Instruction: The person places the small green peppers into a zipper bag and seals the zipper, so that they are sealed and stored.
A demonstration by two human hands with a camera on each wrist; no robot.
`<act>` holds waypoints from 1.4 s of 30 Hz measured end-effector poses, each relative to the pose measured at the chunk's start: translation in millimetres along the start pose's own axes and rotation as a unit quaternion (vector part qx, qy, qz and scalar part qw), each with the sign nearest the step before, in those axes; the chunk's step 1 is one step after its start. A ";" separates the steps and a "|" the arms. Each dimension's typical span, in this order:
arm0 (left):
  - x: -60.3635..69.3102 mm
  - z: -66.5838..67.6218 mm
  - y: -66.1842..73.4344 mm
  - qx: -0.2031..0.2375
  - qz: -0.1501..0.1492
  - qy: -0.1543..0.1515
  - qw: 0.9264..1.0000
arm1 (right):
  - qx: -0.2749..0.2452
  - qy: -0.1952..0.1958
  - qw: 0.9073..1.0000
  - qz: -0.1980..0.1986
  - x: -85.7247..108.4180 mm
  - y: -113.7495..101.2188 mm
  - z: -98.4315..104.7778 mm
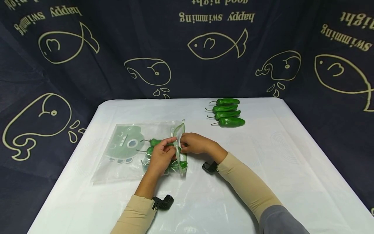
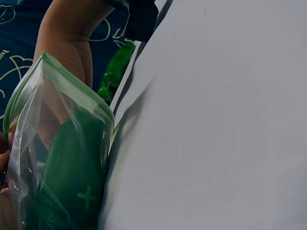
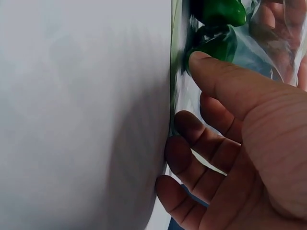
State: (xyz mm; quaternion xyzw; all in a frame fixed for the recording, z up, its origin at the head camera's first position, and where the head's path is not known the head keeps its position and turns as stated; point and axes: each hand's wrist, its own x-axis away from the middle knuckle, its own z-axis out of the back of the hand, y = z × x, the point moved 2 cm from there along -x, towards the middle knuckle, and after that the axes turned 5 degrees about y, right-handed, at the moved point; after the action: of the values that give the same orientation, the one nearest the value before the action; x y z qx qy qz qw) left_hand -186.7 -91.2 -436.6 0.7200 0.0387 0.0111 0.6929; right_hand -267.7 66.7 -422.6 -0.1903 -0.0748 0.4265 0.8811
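A clear zip bag (image 1: 157,130) with a green monster print lies on the white table, several green peppers (image 1: 150,151) inside it. My left hand (image 1: 161,156) pinches the upper layer of the bag near its mouth, holding it raised. At the opening is my right hand (image 1: 195,143), its fingertips inside the mouth. In the right wrist view the thumb of my right hand (image 3: 240,124) touches the end of a pepper (image 3: 213,48), fingers bent below. The left wrist view shows the green zip edge (image 2: 79,86) standing open, with a pepper (image 2: 76,167) behind the film.
Several green peppers (image 1: 230,122) lie in a column at the table's back, right of the bag. A dark cloth (image 1: 175,42) with fish and whale drawings hangs behind the white table (image 1: 248,195).
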 end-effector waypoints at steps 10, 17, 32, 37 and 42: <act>-0.1 -0.2 -1.4 0.006 0.000 -0.001 1.000 | 0.001 -0.004 1.000 -0.011 -1.2 -1.0 -1.2; 0.3 -0.2 0.3 0.003 0.000 -0.001 1.000 | -0.062 0.012 0.998 0.000 5.4 7.6 4.0; 0.4 0.5 -0.3 -0.006 -0.002 0.006 1.000 | -0.089 0.082 0.992 -0.027 62.2 47.7 33.4; -0.7 0.7 -0.9 -0.011 -0.003 0.004 1.000 | -0.081 0.114 0.989 -0.047 82.8 66.9 43.0; 0.2 0.0 -0.4 -0.013 -0.003 0.003 1.000 | -0.077 0.149 0.983 -0.079 100.3 84.6 51.8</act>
State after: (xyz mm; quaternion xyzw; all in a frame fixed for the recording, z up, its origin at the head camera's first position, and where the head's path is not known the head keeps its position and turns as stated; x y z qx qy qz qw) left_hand -186.5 -91.2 -437.0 0.7107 0.0426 0.0119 0.7022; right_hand -281.5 206.7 -411.9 -0.3122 0.0100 0.3159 0.8959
